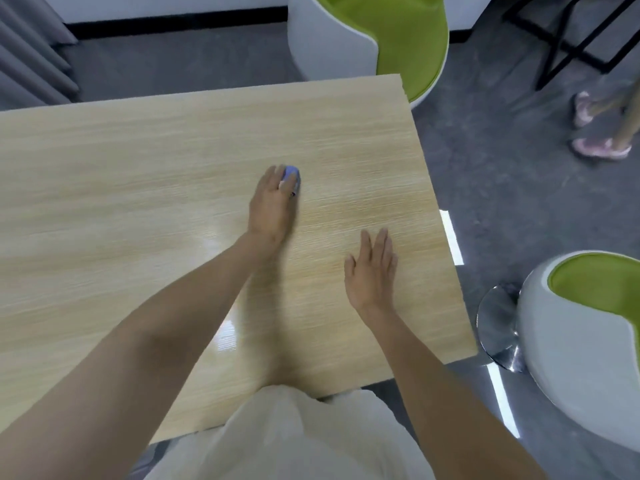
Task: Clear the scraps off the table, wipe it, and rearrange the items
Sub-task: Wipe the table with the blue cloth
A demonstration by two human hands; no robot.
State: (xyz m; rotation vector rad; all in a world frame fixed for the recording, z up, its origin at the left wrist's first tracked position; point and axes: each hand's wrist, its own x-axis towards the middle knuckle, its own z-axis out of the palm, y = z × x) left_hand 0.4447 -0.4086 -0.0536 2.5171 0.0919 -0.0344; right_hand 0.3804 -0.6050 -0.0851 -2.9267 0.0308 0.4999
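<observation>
A light wooden table (pixel 121 174) fills most of the view. My left hand (pixel 272 206) reaches across its middle and presses a small blue-purple cloth (pixel 290 174) onto the surface; most of the cloth is hidden under the fingers, which curl over it. My right hand (pixel 372 268) lies flat on the table nearer the right edge, fingers straight and spread a little, holding nothing. No scraps or other items show on the tabletop.
A white chair with a green seat (pixel 398 32) stands beyond the table's far right corner, and a second one (pixel 585 334) on a chrome base stands at the right. Another person's feet in pink slippers (pixel 599 147) are on the grey floor at far right.
</observation>
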